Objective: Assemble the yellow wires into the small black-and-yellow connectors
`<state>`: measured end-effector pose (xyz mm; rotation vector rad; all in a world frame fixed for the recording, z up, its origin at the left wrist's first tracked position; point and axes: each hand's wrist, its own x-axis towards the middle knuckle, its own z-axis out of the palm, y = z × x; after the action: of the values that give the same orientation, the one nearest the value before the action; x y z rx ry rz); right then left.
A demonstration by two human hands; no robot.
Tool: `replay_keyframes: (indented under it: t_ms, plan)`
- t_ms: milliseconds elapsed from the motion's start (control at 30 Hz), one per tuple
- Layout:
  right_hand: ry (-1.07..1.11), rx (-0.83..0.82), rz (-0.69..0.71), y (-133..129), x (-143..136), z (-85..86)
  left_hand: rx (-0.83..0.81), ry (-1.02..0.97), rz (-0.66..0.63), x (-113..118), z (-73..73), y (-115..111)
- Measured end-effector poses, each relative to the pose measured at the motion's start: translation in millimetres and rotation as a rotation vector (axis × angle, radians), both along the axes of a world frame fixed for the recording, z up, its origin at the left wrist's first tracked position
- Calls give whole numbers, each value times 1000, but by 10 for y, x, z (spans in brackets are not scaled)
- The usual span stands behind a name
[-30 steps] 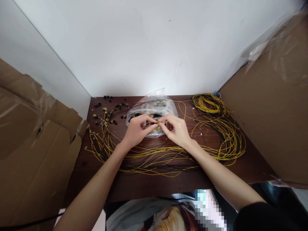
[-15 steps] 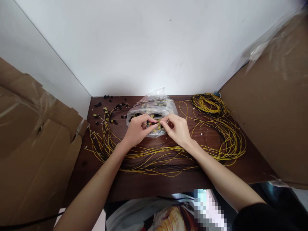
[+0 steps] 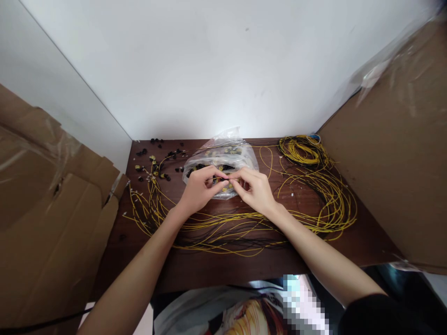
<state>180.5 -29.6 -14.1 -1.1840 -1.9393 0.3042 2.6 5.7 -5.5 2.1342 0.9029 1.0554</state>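
Left hand (image 3: pixel 199 188): fingertips pinching a thin yellow wire (image 3: pixel 228 177).
Right hand (image 3: pixel 256 188): pinching the same wire, over the plastic bag (image 3: pixel 223 156).
Desk (image 3: pixel 209 270): strewn with wires.

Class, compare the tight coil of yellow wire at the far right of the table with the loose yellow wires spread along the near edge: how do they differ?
The tight coil of yellow wire is wound into a compact ring near the wall; the loose yellow wires lie stretched in long strands across the dark wooden table. The coil lies clear of both arms; the loose wires pass under them. Both are thin and yellow.
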Motion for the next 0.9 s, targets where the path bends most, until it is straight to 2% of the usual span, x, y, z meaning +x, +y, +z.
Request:
replay_keyframes:
  t_ms: [467,900]
  plan:
    - [23,49,-126,27,21,-7,2,-5,7,4,-17,5]
    - [1,57,19,11,-1,-20,36,-8,-6,3,4,-9]
